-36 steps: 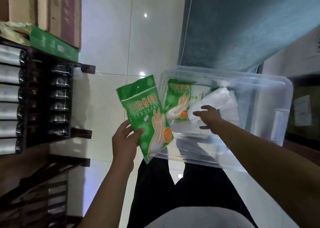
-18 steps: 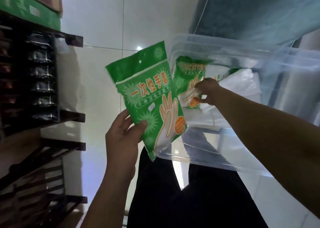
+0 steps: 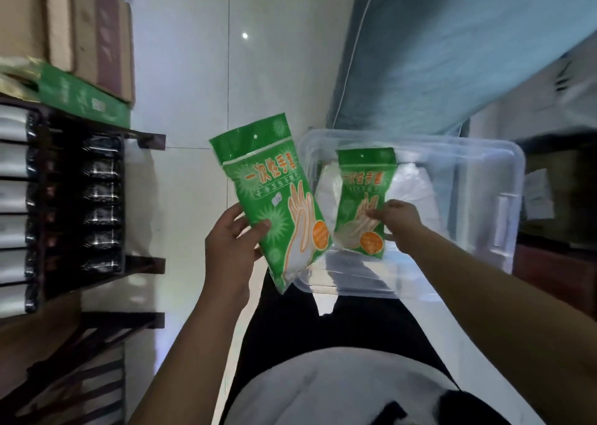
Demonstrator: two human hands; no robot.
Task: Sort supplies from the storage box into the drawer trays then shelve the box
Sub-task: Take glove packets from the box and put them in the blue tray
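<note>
Two packs in play at once here. The left hand (image 3: pixel 231 247), just left of centre frame, is clamped on a green glove packet (image 3: pixel 271 195), thumb across its front, the packet tilted and hanging clear of everything. Over to the right of centre, the right hand (image 3: pixel 399 222) is pinching a second green packet (image 3: pixel 363 195) by its lower edge, holding it upright over the open clear storage box (image 3: pixel 484 153).

So where are we on the job? Early, I'd say. Both packets are out of the box but neither has reached a tray. I can't actually spot any drawer trays from here; the dark shelving unit (image 3: pixel 97 198) down the left side of the frame is the nearest candidate, with rows of shiny black-and-white packs (image 3: pixel 100 185) in it, but whether those are the trays I can't tell.

And the box isn't emptied. There's white plastic-wrapped stuff (image 3: pixel 416 185) lying inside, behind the raised packet. That all has to come out and get sorted. Then the box itself, sitting centre right on the pale tiled floor (image 3: pixel 187 69) beside the blue-grey mattress (image 3: pixel 452 53), has yet to be shelved. Plenty left.
</note>
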